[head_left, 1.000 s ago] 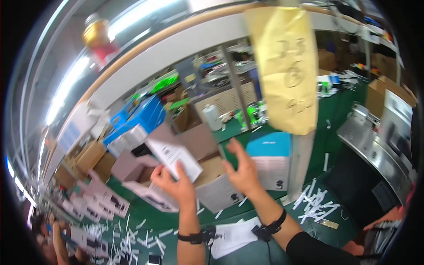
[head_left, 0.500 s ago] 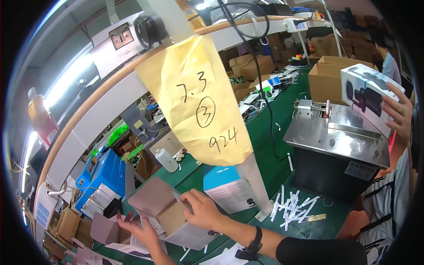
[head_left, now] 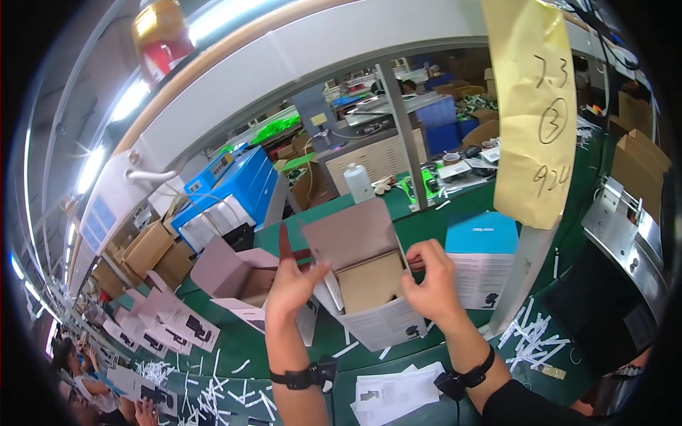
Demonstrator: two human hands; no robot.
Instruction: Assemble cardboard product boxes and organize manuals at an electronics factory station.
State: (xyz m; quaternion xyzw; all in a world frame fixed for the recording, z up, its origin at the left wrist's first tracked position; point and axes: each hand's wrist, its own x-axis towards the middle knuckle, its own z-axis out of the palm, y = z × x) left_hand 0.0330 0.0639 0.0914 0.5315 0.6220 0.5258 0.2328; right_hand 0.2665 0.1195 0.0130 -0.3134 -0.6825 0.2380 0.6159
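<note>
In front of me stands a carton point(head_left: 383, 326) with its lid raised, white printed outside and dull pink inside. A brown cardboard insert point(head_left: 371, 284) sits inside it. My left hand point(head_left: 293, 284) is at the carton's left side, fingers stretched up and thumb toward the left flap; it is open. At the right edge, my right hand point(head_left: 431, 278) has its fingers curled and closed on the carton's side edge; the fingertips are partly hidden. Left of my left hand is a second opened carton point(head_left: 231, 280). A closed blue-and-white box point(head_left: 483, 263) stands to the right.
Printed sheets point(head_left: 394, 394) lie near my wrists. Paper strips point(head_left: 529, 341) are scattered at right and lower left. More cartons point(head_left: 177, 323) line the left. A metal post point(head_left: 529, 273) carries a yellow paper point(head_left: 533, 142). A white bottle point(head_left: 359, 183) stands behind. Another person's hand point(head_left: 147, 412) is at lower left.
The view has swung left, so the cartons now appear nearer the middle. My left hand has come up beside the middle carton from the carton to its left. The right hand stays at the right edge.
</note>
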